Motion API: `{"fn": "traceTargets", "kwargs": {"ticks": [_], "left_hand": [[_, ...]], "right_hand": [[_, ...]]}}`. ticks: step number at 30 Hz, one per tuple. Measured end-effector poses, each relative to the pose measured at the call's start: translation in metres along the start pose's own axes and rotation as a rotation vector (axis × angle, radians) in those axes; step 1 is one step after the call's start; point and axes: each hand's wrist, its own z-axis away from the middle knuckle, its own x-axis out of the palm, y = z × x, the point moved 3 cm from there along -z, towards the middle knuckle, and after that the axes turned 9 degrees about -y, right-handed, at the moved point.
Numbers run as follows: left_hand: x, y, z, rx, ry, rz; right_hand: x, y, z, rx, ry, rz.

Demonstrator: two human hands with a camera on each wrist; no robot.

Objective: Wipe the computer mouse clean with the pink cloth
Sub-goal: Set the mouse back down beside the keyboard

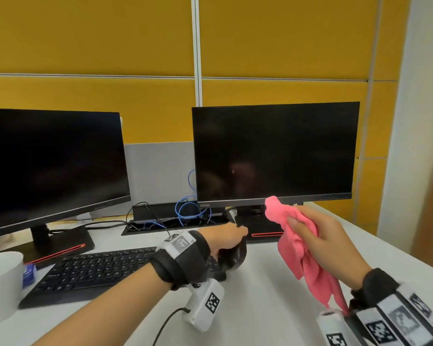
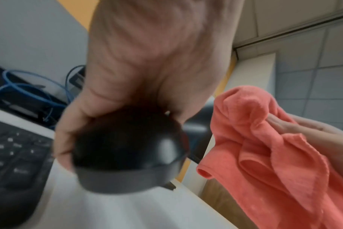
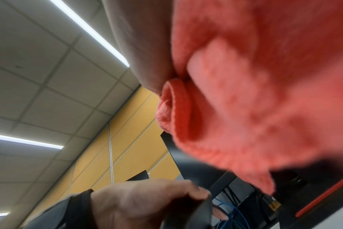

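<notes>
I am gripping the rounded black plastic computer mouse [image 2: 127,148] in my left hand [image 1: 226,239], holding it lifted just right of the black keyboard [image 1: 98,268]. My right hand [image 1: 327,236] is clutching the crumpled pink cloth [image 1: 300,248] farther right of the keyboard, near the mouse but apart, so it is needing to travel leftward.

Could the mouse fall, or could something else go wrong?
Maybe. The left hand holds the mouse up off the desk, so a hard rub might knock it loose. The pink cloth hangs loose from the right hand, and its tail could drag across the desk. I cannot tell whether the mouse has a cord.
</notes>
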Motion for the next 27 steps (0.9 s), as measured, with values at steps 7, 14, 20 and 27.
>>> {"fn": "traceTargets", "kwargs": {"ticks": [7, 14, 20, 27], "left_hand": [[0.041, 0.007, -0.025, -0.137, -0.061, -0.478], [0.061, 0.017, -0.038, -0.221, 0.015, -0.845], [0.058, 0.017, -0.037, -0.226, -0.002, -0.992], [0.046, 0.011, -0.034, -0.126, 0.007, -0.916]], "right_hand": [[-0.017, 0.022, 0.014, 0.076, -0.086, 0.052], [-0.024, 0.024, 0.022, 0.092, -0.125, 0.052], [-0.026, 0.019, 0.021, 0.092, -0.129, 0.086], [-0.016, 0.017, 0.024, 0.106, -0.183, 0.098]]}}
